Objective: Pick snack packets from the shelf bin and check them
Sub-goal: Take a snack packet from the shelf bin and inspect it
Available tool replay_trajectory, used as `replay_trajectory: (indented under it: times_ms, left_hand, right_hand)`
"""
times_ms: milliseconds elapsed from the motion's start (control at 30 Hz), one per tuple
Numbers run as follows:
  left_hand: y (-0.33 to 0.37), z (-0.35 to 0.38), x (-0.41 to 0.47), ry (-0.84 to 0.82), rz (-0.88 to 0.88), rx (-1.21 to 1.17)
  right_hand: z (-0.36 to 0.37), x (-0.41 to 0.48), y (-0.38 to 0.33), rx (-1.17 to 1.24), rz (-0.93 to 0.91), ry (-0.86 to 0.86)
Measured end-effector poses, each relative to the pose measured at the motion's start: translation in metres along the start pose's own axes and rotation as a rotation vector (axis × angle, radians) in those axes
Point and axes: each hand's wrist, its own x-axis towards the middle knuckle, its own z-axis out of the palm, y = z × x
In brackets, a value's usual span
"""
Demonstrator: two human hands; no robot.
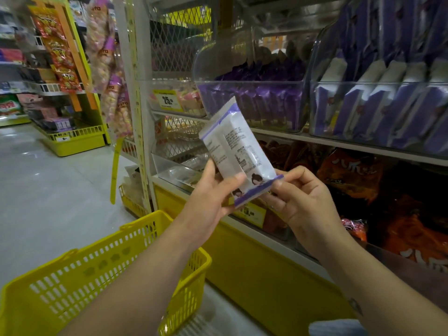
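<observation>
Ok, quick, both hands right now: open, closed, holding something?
Left hand: grips the white-and-purple snack packet by its lower side.
Right hand: pinches the same packet's bottom edge.

A tall white shelf post (138,98) stands in a shop. Left of it is shiny grey floor (48,190), with a yellow rack (80,143) far behind.

Packet print: the black text on the white and purple snack packet (238,151) is too small to read.
Packet's lower edge: partly covered by the left hand (208,202) thumb.
Yellow price tag (252,214): partly hidden behind the packet.
Yellow plastic basket (80,309): cut off at the left and bottom edges.
Clear plastic bin (378,93): cut off at the right edge.
</observation>
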Motion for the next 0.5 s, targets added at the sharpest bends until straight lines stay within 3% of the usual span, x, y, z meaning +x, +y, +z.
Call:
replay_trajectory:
  times_ms: [100, 233, 400, 500]
  left_hand:
    - [0.012, 0.002, 0.001, -0.028, 0.119, -0.043]
    - [0.043, 0.015, 0.008, 0.011, 0.292, -0.027]
    - [0.097, 0.052, 0.026, 0.201, 0.556, 0.283]
    - [0.125, 0.076, 0.043, 0.275, 0.653, 0.517]
  right_hand:
    - [0.007, -0.002, -0.015, -0.126, -0.107, 0.053]
    - [0.018, -0.004, -0.050, -0.539, -0.251, -0.065]
    - [0.020, 0.012, -0.108, -1.181, -0.401, -0.055]
    - [0.017, 0.024, -0.143, -1.406, -0.404, -0.052]
